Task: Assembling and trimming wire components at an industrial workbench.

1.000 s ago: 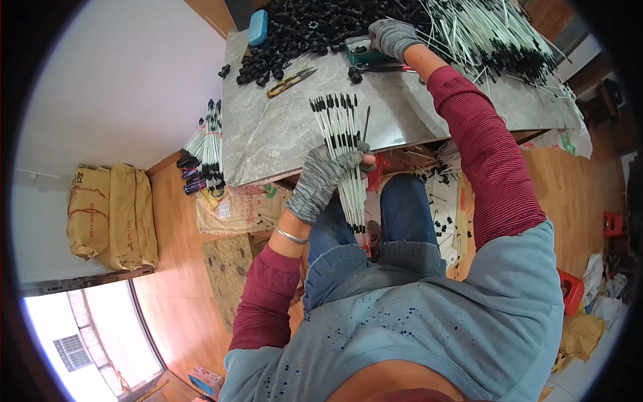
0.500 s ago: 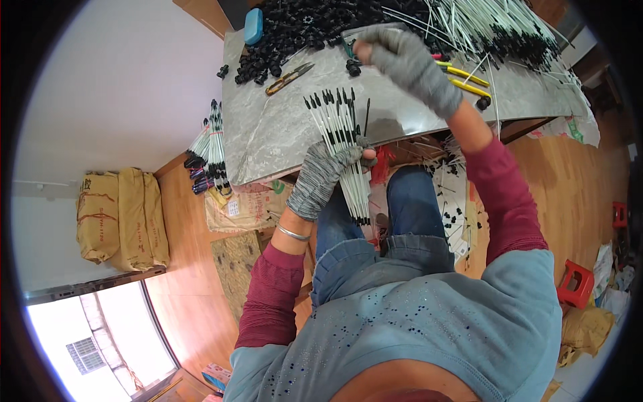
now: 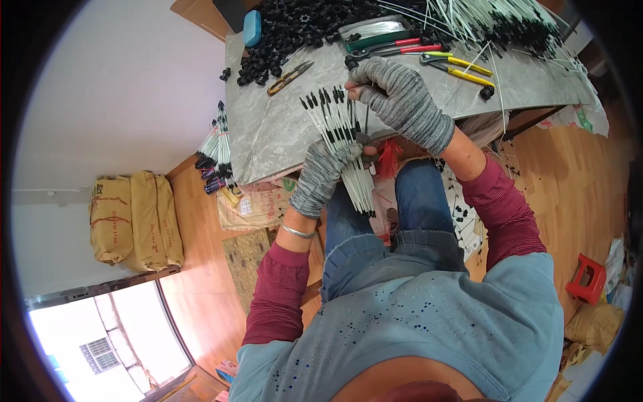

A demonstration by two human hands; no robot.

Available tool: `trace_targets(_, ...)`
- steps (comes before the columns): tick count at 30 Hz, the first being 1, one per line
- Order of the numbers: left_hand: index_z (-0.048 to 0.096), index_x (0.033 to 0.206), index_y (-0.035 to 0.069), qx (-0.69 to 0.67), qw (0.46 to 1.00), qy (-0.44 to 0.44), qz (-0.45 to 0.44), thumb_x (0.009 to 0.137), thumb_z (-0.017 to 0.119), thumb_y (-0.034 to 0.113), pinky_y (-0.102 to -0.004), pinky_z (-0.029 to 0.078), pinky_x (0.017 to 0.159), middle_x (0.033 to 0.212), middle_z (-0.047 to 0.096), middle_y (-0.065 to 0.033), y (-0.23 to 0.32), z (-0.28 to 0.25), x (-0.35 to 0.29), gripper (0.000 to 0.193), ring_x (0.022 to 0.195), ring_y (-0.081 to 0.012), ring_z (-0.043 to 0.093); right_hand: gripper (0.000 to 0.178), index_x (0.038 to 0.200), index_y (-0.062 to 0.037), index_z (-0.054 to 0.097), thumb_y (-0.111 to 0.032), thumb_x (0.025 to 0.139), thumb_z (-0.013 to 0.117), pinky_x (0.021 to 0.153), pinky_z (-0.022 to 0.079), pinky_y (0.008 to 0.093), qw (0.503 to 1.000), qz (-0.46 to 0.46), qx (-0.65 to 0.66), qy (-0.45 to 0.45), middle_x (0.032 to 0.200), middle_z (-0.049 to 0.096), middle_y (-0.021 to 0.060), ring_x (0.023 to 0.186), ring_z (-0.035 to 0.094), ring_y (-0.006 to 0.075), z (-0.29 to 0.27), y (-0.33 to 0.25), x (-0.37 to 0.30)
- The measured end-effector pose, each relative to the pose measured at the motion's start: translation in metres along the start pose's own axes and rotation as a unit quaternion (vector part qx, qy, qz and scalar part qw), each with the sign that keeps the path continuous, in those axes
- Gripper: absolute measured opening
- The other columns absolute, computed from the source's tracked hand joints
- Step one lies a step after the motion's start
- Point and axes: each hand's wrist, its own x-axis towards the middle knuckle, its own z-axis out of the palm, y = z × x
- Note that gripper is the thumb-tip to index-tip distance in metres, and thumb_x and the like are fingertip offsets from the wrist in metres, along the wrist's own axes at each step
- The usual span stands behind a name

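My left hand (image 3: pixel 329 171), in a grey fingerless glove, is wrapped round a bundle of thin white rods with black tips (image 3: pixel 360 187) at the table's front edge. The tips fan out above the fist, and the lower ends hang over my lap. Close to the upper right tips is my right hand (image 3: pixel 402 100), gloved alike, with thumb and fingers pinched together. Whatever lies in that pinch is too small to make out. Beyond it stands a green-rimmed box of thin pale pieces (image 3: pixel 378 30).
Black plastic fittings (image 3: pixel 295 27) are heaped at the back of the grey table (image 3: pixel 268 134). Thread snips (image 3: pixel 290 78), red-handled pliers (image 3: pixel 402 48) and yellow-handled pliers (image 3: pixel 469 70) lie on it. More white rods (image 3: pixel 495 27) are piled at the far right. Finished-looking bundles (image 3: pixel 218 147) stand left.
My right hand has come down and toward the left, from over the box to the rod tips, uncovering the box and pliers. My left hand still grips the bundle.
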Motion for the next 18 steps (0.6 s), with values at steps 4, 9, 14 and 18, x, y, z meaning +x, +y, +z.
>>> trace_targets(4, 0.051, 0.095, -0.001, 0.001, 1.0, -0.001, 0.0, 0.071, 0.059, 0.013, -0.0249, 0.048, 0.06, 0.079, 0.059, -0.0101, 0.001, -0.001, 0.001, 0.029, 0.066, -0.014, 0.057, 0.018, 0.081, -0.0051, 0.055, -0.02, 0.072, 0.054, 0.063, 0.042, 0.0313, 1.0, -0.011, 0.001, 0.003, 0.074, 0.053, 0.01, 0.07, 0.053, 0.0253, 0.001, 0.002, 0.001)
trace_targets(9, 0.053, 0.093, 0.0, 0.02, 1.0, 0.016, 0.008, 0.071, 0.06, 0.015, -0.0237, 0.047, 0.06, 0.077, 0.059, -0.008, 0.007, 0.003, -0.001, 0.028, 0.067, -0.0125, 0.056, 0.013, 0.082, -0.0022, 0.054, -0.011, 0.072, 0.057, 0.063, 0.043, 0.0257, 1.0, -0.004, 0.019, -0.007, 0.073, 0.053, 0.0081, 0.067, 0.054, 0.0202, 0.002, -0.002, 0.001)
trace_targets(14, 0.055, 0.091, 0.002, 0.103, 0.994, 0.039, 0.025, 0.072, 0.059, 0.018, -0.023, 0.045, 0.059, 0.076, 0.058, -0.0053, 0.007, 0.002, 0.0, 0.025, 0.067, -0.0112, 0.055, 0.013, 0.082, -0.002, 0.054, -0.01, 0.072, 0.056, 0.063, 0.043, 0.0262, 0.999, -0.004, 0.034, -0.011, 0.074, 0.053, 0.0086, 0.068, 0.054, 0.0197, 0.0, -0.004, 0.003)
trace_targets(18, 0.057, 0.089, 0.001, 0.127, 0.99, 0.017, 0.062, 0.075, 0.055, 0.021, -0.0235, 0.043, 0.058, 0.075, 0.06, -0.0053, 0.019, 0.01, -0.002, 0.024, 0.065, -0.0094, 0.054, 0.012, 0.083, -0.0017, 0.053, -0.009, 0.073, 0.055, 0.064, 0.044, 0.0257, 0.999, -0.016, -0.034, -0.024, 0.076, 0.054, 0.0086, 0.069, 0.055, 0.0175, -0.002, -0.008, 0.006)
